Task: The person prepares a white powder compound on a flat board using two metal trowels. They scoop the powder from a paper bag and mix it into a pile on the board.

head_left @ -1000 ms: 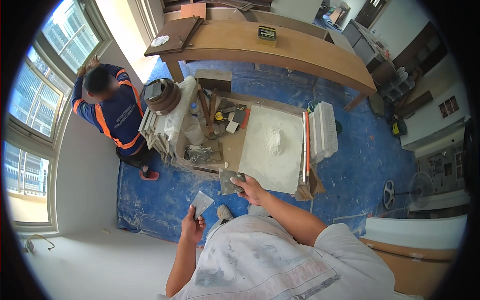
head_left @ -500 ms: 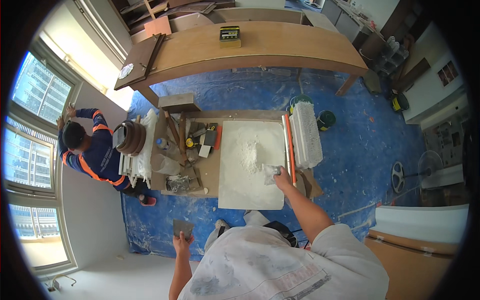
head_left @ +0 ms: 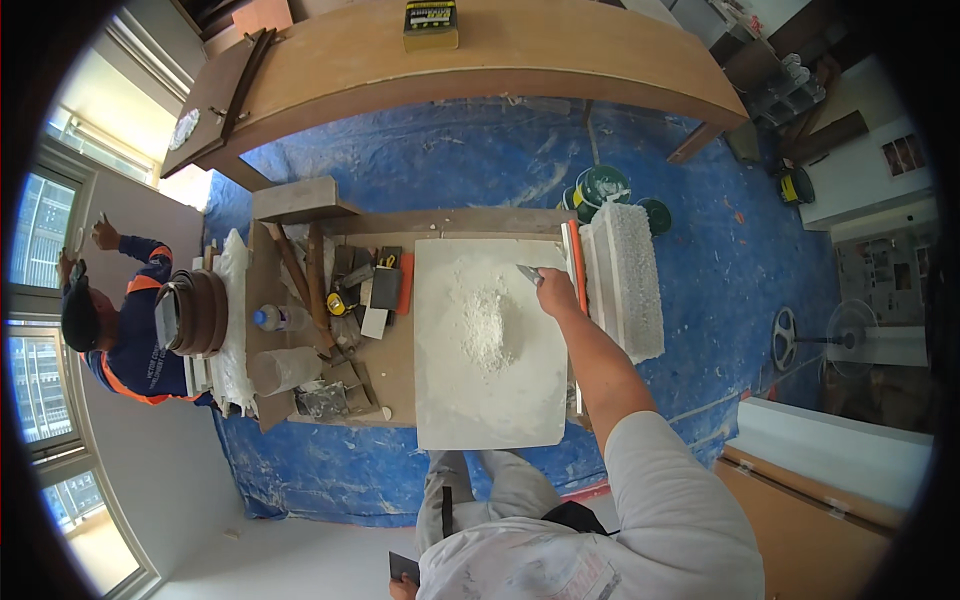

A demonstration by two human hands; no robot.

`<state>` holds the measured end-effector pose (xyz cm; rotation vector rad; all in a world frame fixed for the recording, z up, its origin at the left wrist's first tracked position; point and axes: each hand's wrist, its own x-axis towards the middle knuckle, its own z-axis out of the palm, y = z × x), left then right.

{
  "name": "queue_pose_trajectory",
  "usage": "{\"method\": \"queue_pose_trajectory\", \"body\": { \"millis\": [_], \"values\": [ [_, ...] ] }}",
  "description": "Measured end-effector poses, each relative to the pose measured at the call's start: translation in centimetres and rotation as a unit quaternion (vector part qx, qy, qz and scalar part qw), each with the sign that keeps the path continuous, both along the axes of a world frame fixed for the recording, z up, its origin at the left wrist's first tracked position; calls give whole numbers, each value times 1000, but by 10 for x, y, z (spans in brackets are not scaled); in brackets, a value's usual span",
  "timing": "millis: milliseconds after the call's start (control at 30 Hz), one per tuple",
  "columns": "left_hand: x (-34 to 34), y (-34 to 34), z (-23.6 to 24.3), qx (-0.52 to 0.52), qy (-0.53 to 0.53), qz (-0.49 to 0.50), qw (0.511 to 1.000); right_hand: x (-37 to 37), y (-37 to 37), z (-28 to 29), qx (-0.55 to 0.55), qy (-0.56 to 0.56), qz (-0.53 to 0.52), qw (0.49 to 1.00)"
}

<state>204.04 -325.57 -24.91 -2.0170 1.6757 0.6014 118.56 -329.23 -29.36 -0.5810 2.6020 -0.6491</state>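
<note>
A heap of white powder (head_left: 485, 335) lies on a pale square board (head_left: 455, 415) in front of me. At the board's far right part, my right hand (head_left: 555, 292) is closed around a putty knife (head_left: 528, 272). Its blade points left, beyond the heap and apart from it. Low in the view, next to my body, my left hand (head_left: 403, 589) grips a flat grey scraper (head_left: 404, 567), partly cut off by the picture's lower edge. Left of the board, a tape measure (head_left: 337, 303) sits among small blocks and tools.
A bubbly white block (head_left: 625, 285) and an orange strip (head_left: 577, 262) flank the board's right. Green buckets (head_left: 604, 185) stand behind. A long wooden table (head_left: 560, 50) spans the far side. At left, a co-worker (head_left: 130, 320) reaches toward the window. Blue sheeting (head_left: 700, 290) covers the floor.
My right hand and the putty knife have moved away from me to the board's far right part. My left hand has come in toward my body. The co-worker's arm has shifted.
</note>
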Motion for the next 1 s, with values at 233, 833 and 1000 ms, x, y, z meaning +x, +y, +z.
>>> {"method": "queue_pose_trajectory", "body": {
  "millis": [233,833,1000],
  "values": [
    [-75,-48,62,67,168,271,946,5,-37,-62,49,106,5,993],
    [-61,-80,36,133,245,346,896,56,-73,-26,52,136,156,977],
    [-51,-70,35,116,237,339,903,18,-136,-48,76,142,111,981]
  ]
}}
